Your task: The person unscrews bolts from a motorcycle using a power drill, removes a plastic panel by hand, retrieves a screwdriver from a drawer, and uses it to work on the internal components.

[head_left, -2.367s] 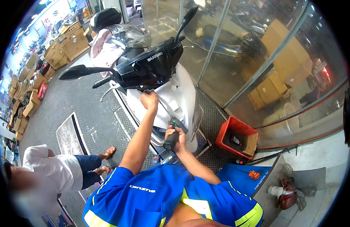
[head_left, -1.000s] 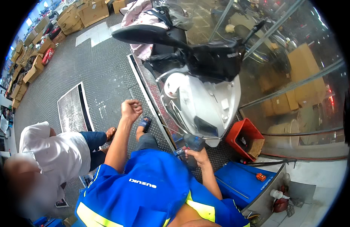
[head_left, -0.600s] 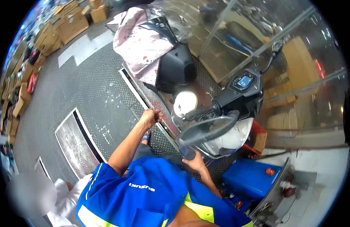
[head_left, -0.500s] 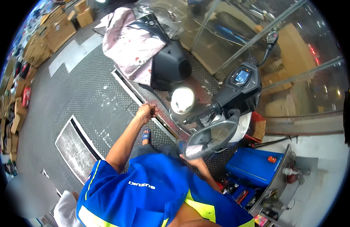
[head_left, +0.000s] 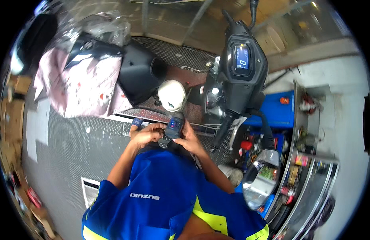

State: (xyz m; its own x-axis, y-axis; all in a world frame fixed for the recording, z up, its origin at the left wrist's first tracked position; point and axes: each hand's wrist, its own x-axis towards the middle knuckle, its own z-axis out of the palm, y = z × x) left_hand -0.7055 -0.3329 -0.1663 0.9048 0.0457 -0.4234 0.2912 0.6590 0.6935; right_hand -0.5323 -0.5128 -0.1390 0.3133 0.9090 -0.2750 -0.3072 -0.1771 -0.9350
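A dark, boxy handheld device (head_left: 175,127) with small red and blue marks stands upright in front of my waist. My right hand (head_left: 188,139) is closed round its right side, thumb across its lower front. My left hand (head_left: 147,136) is beside it on the left, fingers curled together at a small dark part below the device; what they pinch is too unclear to name. Just beyond the device, a white rounded helmet-like object (head_left: 172,95) rests by the scooter's red footboard (head_left: 193,108).
The scooter's lit dash (head_left: 241,58) and handlebar grip (head_left: 223,134) stand to the right, its mirror (head_left: 261,180) jutting near my right arm. Pink patterned cloth (head_left: 81,86) covers the seat at left. A blue box (head_left: 275,110) and tool shelves (head_left: 313,176) line the right. Cardboard boxes (head_left: 11,124) line the left.
The view has swung to the right. My left hand, held out to the left before, has come in beside my right hand. The right hand, then mostly behind the mirror, now shows holding the device.
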